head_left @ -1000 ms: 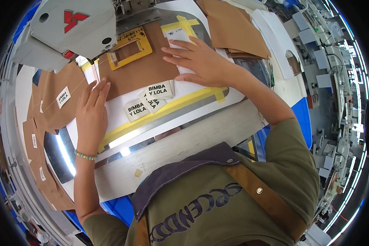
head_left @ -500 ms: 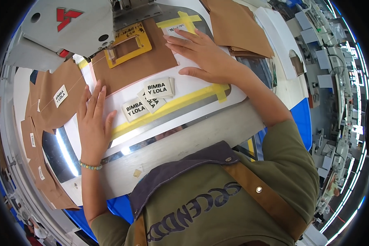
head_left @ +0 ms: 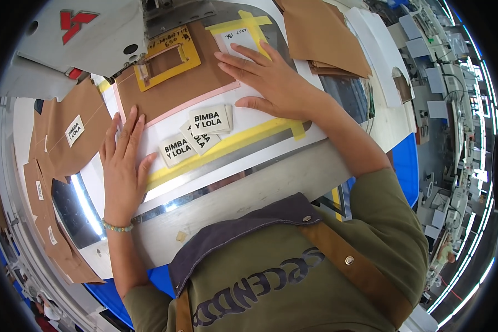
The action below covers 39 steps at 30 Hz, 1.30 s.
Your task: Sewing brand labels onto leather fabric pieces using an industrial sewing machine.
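Pressing flat, both hands spread: left hand [head_left: 122, 166] at centre left on the white template [head_left: 249, 119], right hand [head_left: 274, 80] upper centre beside the brown fabric piece [head_left: 174, 91]. Step appears to be positioning fabric under the sewing machine [head_left: 88, 33]. Next move likely needs one cream label [head_left: 209, 119] picked from the centre.

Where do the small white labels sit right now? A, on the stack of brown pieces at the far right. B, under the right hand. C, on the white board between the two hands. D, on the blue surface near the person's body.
C: the small white labels lie loose on the white board, between the flat left hand and right hand.
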### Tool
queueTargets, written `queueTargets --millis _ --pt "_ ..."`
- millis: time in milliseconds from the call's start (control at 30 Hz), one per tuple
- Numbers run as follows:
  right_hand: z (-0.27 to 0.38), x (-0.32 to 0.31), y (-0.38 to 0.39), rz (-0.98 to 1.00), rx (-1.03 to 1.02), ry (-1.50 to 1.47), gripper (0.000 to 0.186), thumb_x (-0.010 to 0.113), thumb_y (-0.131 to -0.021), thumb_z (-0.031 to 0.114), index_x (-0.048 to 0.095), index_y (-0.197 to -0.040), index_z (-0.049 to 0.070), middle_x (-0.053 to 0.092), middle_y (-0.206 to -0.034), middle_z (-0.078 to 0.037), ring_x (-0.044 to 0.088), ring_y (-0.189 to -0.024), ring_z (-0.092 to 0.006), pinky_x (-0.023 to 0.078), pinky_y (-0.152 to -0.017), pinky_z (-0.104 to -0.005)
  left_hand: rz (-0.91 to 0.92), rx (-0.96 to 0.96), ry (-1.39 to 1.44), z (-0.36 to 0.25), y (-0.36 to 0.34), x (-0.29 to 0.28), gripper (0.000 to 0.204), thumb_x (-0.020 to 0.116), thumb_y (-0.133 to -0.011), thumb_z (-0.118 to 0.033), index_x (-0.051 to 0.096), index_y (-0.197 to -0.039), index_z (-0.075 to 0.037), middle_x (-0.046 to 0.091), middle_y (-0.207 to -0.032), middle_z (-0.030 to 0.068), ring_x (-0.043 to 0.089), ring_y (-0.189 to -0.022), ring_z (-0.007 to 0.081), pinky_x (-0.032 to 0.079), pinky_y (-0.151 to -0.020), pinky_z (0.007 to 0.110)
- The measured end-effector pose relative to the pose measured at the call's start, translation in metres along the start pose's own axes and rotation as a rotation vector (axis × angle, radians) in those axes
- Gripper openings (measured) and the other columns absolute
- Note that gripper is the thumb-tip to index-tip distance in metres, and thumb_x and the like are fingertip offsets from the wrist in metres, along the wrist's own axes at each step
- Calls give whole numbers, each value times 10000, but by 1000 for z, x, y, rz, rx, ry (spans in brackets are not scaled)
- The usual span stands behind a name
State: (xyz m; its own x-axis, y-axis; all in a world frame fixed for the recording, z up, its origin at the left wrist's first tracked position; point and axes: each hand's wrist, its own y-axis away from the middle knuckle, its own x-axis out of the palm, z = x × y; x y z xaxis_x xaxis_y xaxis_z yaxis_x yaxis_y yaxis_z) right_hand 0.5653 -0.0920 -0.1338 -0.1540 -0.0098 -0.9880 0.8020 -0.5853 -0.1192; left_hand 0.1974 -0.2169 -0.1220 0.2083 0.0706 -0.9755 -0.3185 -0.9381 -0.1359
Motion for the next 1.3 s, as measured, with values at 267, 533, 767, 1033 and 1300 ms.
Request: queueTargets --millis 267,533,767,1033,1300 --pt "0 -1 3 -14 -65 -16 738 450 -1108 616 421 -1685 157 292 -1801 -57 184 -1681 -312 76 -1353 -627 -1 3 3 2 3 0 715 673 -1015 -311 456 -1669 -120 435 -1745 35 296 -1647 337 252 -1328 517" --pt "2 0 4 25 -72 -12 742 406 -1095 678 458 -1673 216 302 -1799 -44 184 -1682 -310 61 -1363 -613 -16 -15 3 2 1 1 664 672 -1011 -262 506 -1635 -105 469 -1725 41 327 -1634 341 266 -1319 515" --pt "-1 -2 4 -82 -83 -122 653 511 -1105 584 504 -1638 207 378 -1763 -40 260 -1655 -308 139 -1350 -613 -60 14 82 10 6 2 632 723 -982 -216 565 -1581 -91 552 -1655 73 373 -1606 356 310 -1295 515" --pt "2 -2 4 -17 -85 -40 656 552 -1097 542 480 -1658 209 370 -1767 -31 248 -1658 -306 132 -1359 -597 -109 -33 135 6 6 1 589 666 -1036 -191 533 -1601 -90 592 -1614 62 434 -1569 361 357 -1281 509" --pt "5 -5 2 -46 -60 -109 648 574 -1092 499 472 -1663 211 372 -1767 -35 260 -1650 -314 151 -1364 -574 -148 -21 215 16 11 1 592 683 -1003 -92 554 -1581 -95 676 -1479 124 530 -1473 363 418 -1218 495"
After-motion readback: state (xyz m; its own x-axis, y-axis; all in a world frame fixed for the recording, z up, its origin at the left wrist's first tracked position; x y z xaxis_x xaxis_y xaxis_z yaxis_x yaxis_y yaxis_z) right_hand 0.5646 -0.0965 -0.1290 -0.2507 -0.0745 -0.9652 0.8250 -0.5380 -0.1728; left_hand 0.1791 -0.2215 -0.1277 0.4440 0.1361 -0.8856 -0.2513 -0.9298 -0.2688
